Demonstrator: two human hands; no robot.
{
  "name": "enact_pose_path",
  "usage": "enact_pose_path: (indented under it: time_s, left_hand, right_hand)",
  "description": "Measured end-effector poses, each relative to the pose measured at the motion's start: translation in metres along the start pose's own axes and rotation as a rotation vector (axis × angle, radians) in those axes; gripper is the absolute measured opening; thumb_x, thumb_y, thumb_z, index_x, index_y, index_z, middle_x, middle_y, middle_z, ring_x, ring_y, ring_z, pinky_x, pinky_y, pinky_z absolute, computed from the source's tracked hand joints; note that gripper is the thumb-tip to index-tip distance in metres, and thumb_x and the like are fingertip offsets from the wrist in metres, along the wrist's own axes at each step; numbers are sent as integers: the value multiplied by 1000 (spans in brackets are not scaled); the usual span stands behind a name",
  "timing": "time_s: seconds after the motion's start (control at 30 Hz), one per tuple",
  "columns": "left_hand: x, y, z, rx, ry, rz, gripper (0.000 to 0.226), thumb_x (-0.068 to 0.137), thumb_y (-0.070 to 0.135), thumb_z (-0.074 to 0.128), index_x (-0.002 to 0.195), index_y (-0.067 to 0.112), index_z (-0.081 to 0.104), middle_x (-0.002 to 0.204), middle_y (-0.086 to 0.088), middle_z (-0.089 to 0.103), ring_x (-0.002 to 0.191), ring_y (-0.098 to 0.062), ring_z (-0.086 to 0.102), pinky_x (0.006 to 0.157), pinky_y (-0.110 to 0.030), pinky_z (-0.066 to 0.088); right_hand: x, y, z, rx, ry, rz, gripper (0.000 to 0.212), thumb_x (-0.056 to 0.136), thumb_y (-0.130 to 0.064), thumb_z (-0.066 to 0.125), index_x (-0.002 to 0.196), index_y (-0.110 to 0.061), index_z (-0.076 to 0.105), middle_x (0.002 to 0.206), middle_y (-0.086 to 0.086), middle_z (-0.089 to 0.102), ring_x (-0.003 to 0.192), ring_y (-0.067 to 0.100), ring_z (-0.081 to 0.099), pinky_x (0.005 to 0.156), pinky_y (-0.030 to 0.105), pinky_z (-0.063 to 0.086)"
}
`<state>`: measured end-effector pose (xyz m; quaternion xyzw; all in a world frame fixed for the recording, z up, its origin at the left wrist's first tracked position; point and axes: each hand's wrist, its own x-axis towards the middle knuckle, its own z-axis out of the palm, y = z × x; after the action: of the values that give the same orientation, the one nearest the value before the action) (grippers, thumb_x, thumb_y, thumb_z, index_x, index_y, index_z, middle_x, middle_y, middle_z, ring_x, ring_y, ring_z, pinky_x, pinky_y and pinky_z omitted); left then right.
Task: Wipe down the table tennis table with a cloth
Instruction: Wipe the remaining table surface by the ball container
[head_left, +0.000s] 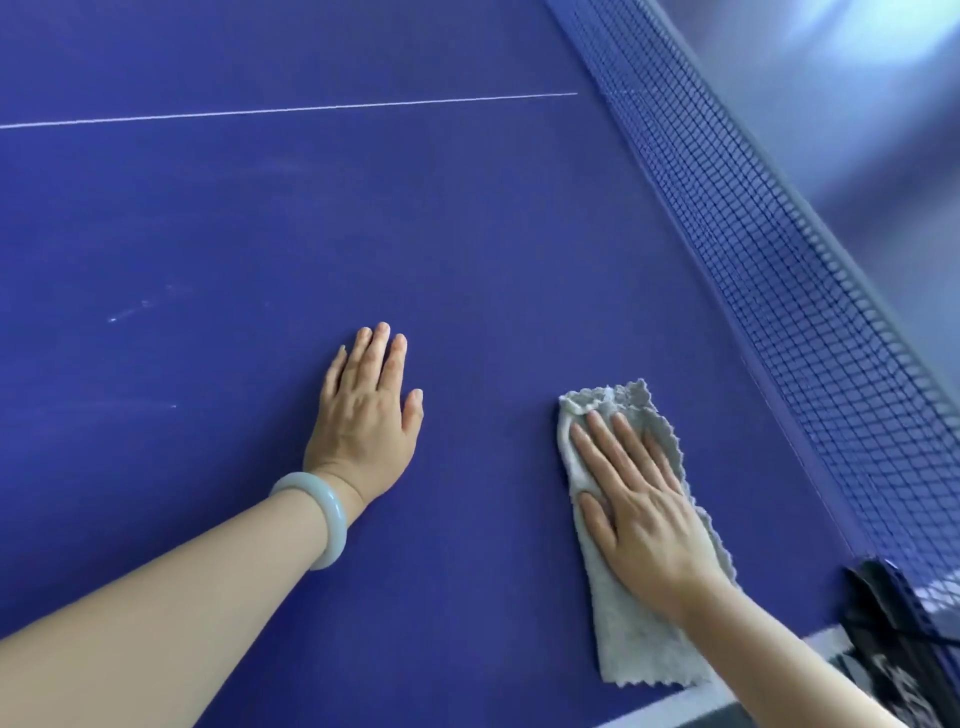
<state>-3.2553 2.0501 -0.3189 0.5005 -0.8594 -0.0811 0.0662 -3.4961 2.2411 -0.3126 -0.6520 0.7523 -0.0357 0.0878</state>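
- The table tennis table (467, 234) fills most of the frame, its top a deep blue, with a thin white line (291, 110) crossing the upper left toward the net.
- The net (779, 270), dark mesh with a pale top band, runs diagonally from the top centre down to the lower right corner, where its black clamp post (893, 618) grips the table's edge.
- The cloth (639, 623), grey and folded into a long strip with frilly edges, lies flat on the blue surface in the lower right of the frame, near the net but apart from it; its lower end comes close to the white edge stripe (670, 706) at the bottom.
- The right hand (639, 514) lies palm down on top of the cloth, fingers straight and only slightly spread, pressing it flat rather than gripping it (the fingertips stop just short of the cloth's upper end).
- The left hand (363, 415) rests palm down on the bare table at the centre of the frame, well apart from the cloth, fingers extended and close together, thumb a little out to the side, holding nothing.
- A pale, milky-green bangle (317, 514) circles the left wrist.
- Faint whitish smudges (140, 306) show on the blue surface at the left of the frame.
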Motion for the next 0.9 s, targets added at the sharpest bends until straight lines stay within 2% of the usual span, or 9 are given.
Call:
enact_pose_path:
  time_s: [0.07, 0.13, 0.2, 0.23, 0.4, 0.57, 0.67, 0.8, 0.9]
  left_hand:
    - [0, 0, 0, -6, 2, 0, 60, 102, 33, 38, 154, 6, 27, 163, -12, 20, 152, -26, 15, 124, -43, 11]
    - [1, 1, 0, -6, 12, -6, 60, 101, 33, 37, 154, 6, 28, 163, -13, 21, 152, -26, 16, 124, -44, 11]
    - [2, 2, 2, 1, 25, -7, 60, 101, 33, 38, 154, 6, 29, 162, -13, 23, 151, -27, 17, 124, -44, 12]
    - [2, 2, 2, 5, 30, -6, 60, 101, 33, 39, 154, 5, 29, 162, -13, 23, 151, -27, 18, 124, -44, 12]
    - [1, 2, 1, -29, 12, -16, 58, 103, 31, 38, 155, 7, 27, 164, -11, 18, 152, -24, 12, 124, -41, 8]
    - [-30, -4, -25, -320, -20, -35, 46, 103, 15, 45, 148, 4, 41, 158, -9, 32, 150, -23, 22, 123, -34, 12]
    - [-104, -20, -35, -221, 36, -45, 42, 103, 15, 44, 142, -1, 48, 150, -15, 42, 145, -30, 33, 122, -45, 20]
    - [-193, -57, -37, -72, 86, -217, 62, 99, 37, 26, 139, -3, 50, 148, -18, 44, 142, -35, 36, 119, -53, 25]
    - [-223, -78, -32, -36, 88, -268, 65, 98, 40, 22, 143, 1, 47, 151, -17, 41, 143, -34, 35, 117, -55, 27]
  right_hand:
    - [-18, 43, -10, -34, 24, 192, 61, 102, -50, 22, 159, -32, 9, 166, -12, 4, 153, 10, -4, 125, 37, 0]
    - [-25, 68, -19, 10, 53, 639, 60, 102, -48, 14, 159, -29, 5, 166, -8, -4, 153, 11, -10, 125, 38, -5]
    - [-18, 49, -15, 34, 73, 990, 61, 104, -43, 13, 160, -20, 2, 167, 1, -6, 153, 22, -9, 124, 44, -8]
    - [-12, 23, -10, 36, 63, 1041, 62, 104, -41, 12, 159, -17, 0, 166, 5, -6, 153, 28, -10, 123, 47, -9]
    - [-18, -70, 15, -7, 44, 570, 66, 97, -49, 3, 156, -22, -12, 164, -2, -18, 149, 20, -25, 120, 44, -19]
    - [-21, -59, 12, 68, 60, 535, 65, 102, -46, 20, 159, -25, -3, 165, -7, -14, 150, 15, -23, 122, 41, -15]
    - [-22, -61, 14, 91, 79, 505, 64, 102, -45, 25, 160, -24, 6, 166, -7, -5, 152, 14, -16, 122, 40, -14]
    - [-25, -61, 13, 90, 99, 469, 62, 102, -42, 28, 159, -22, 13, 166, -7, 1, 153, 14, -10, 123, 41, -10]
    - [-39, -90, 18, 41, 63, 445, 65, 102, -45, 19, 160, -20, 5, 166, -3, -7, 152, 18, -15, 123, 44, -8]
